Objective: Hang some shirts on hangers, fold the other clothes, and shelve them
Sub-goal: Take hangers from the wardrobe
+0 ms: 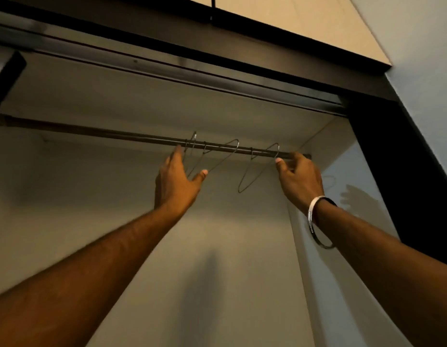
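Both bare forearms rise from the bottom corners toward mid-frame. Left hand (176, 177) is spread open, fingers straight, thumb touching the leftmost wire hangers (212, 159). Right hand (298, 175) curls its fingers by the right hanger (257, 169); whether it pinches the wire is unclear. Hangers hang on the rod (117, 134), which runs left to right, their shoulders slanting down-left.
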A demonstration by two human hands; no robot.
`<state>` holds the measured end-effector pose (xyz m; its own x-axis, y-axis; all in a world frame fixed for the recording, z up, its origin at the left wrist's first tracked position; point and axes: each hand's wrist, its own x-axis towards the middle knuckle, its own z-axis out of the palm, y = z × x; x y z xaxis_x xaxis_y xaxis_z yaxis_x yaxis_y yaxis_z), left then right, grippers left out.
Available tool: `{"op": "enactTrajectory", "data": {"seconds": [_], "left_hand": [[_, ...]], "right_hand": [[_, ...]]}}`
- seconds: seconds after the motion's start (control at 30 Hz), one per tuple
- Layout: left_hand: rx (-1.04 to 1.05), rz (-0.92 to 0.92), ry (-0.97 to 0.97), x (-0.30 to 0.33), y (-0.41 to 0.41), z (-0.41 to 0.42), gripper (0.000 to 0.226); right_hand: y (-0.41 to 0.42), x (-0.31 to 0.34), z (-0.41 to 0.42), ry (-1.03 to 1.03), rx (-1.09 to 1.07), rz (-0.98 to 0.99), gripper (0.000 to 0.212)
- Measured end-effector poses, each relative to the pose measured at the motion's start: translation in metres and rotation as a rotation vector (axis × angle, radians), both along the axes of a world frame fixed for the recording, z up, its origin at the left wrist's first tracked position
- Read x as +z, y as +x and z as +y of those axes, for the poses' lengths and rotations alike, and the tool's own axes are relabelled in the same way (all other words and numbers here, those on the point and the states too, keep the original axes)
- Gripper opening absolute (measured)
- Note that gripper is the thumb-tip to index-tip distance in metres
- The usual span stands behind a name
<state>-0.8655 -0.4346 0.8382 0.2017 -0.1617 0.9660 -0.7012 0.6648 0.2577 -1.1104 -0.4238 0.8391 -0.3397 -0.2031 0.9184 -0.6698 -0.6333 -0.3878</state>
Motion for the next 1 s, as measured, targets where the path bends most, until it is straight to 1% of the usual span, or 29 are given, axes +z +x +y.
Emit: {"op": "enactTrajectory", "data": {"seconds": [0.07, 0.13, 0.2, 0.23, 0.33, 0.4, 0.47, 0.6, 0.67, 0.73, 0.83, 1.0], "left_hand": [[-0.053, -0.001, 0.004, 0.024, -0.003, -0.009, 0.102], [-0.079, -0.021, 0.022, 0.039, -0.005, -0.017, 0.103], [-0.067, -0.041, 0.002, 0.049, -0.011, -0.027, 0.09], [-0.049, -0.062, -0.016, 0.054, -0.015, -0.032, 0.08], [-0.014, -0.118, -0.062, 0.061, -0.025, -0.046, 0.055], [-0.02, -0.105, -0.082, 0.064, -0.033, -0.056, 0.047], [-0.037, -0.107, -0.086, 0.065, -0.042, -0.063, 0.043], [-0.114, -0.112, -0.112, 0.07, -0.069, -0.067, 0.046], [-0.146, -0.121, -0.116, 0.075, -0.084, -0.07, 0.047], [-0.178, -0.173, -0.092, 0.077, -0.096, -0.076, 0.049], [-0.256, -0.237, -0.019, 0.077, -0.1, -0.082, 0.055], [-0.367, -0.215, -0.027, 0.062, -0.088, -0.09, 0.07]], "right_hand": [[-0.006, 0.022, -0.011, 0.012, 0.068, -0.016, 0.068], [-0.007, 0.041, -0.019, -0.008, 0.128, -0.014, 0.072], [-0.006, 0.056, -0.031, -0.017, 0.183, -0.006, 0.069], [-0.005, 0.062, -0.038, -0.012, 0.19, 0.001, 0.064], [0.002, 0.072, -0.056, -0.016, 0.156, 0.012, 0.033], [0.009, 0.073, -0.059, -0.049, 0.142, -0.027, 0.043], [0.014, 0.073, -0.062, -0.061, 0.177, -0.084, 0.046], [0.027, 0.074, -0.055, -0.073, 0.309, -0.149, 0.045], [0.036, 0.075, -0.047, -0.061, 0.391, -0.147, 0.043], [0.043, 0.079, -0.042, -0.03, 0.454, -0.12, 0.042], [0.051, 0.082, -0.037, 0.022, 0.507, -0.094, 0.04], [0.046, 0.083, -0.026, 0.091, 0.544, -0.098, 0.037]]}}
